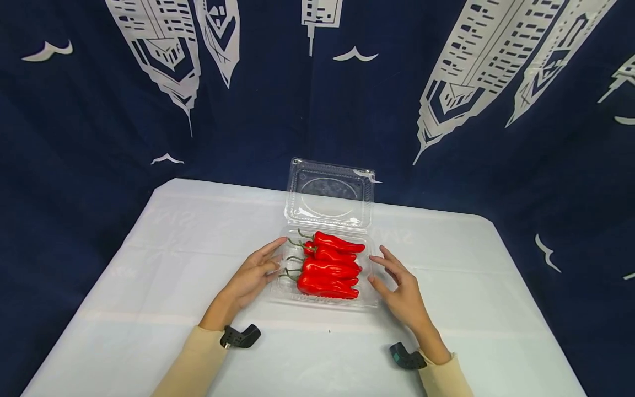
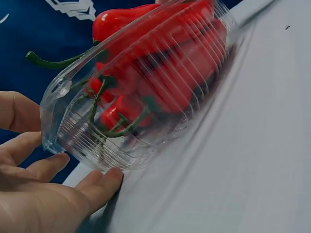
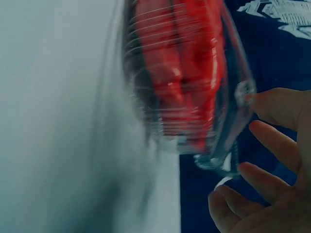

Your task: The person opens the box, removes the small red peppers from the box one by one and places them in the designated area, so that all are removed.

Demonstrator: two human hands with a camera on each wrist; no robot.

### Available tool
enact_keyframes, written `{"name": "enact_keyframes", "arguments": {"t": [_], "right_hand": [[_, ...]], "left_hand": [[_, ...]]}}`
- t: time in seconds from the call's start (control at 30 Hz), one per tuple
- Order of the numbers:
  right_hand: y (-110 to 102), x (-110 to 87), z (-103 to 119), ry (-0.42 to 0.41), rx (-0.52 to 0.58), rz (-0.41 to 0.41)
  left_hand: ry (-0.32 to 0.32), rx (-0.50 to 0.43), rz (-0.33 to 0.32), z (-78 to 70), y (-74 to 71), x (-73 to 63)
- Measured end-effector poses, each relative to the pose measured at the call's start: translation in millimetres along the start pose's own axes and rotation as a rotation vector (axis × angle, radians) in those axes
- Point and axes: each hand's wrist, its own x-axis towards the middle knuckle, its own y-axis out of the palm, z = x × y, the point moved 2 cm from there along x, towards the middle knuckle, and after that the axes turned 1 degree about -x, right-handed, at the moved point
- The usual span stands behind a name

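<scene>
From my head, I see my left hand [image 1: 254,275] and right hand [image 1: 404,296], fingers relaxed, beside opposite ends of a clear box [image 1: 322,303] of red peppers [image 1: 329,270], lid [image 1: 329,201] open, on the white counter [image 1: 163,275] (pale marks, unreadable). Building-printed navy cloth [image 1: 307,121] hangs behind. Left wrist: my fingertips touch the box. Right wrist, blurred: one fingertip meets its edge.

Table's [image 1: 173,286] white all over, with faint creases and far corners that look kinda clipped. There's an open clear box [image 1: 368,298] sitting right on it, toward the far edge, plus one tiny dark speck [image 1: 329,331] near the box's front.
</scene>
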Motion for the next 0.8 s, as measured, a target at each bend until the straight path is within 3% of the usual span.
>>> {"name": "enact_keyframes", "arguments": {"t": [0.17, 0.4, 0.8], "right_hand": [[-0.9, 3.3, 25.4, -0.140, -0.126, -0.014], [12.0, 11.1, 52.8, -0.310, -0.146, 0.115], [42.5, 13.0, 69.8, -0.333, -0.168, 0.267]], "left_hand": [[0.000, -0.017, 0.011, 0.3, 1.0, -1.6], [-0.004, -0.020, -0.001, -2.2, 0.8, -3.2], [-0.004, -0.048, -0.003, -0.6, 1.2, -3.2]]}}
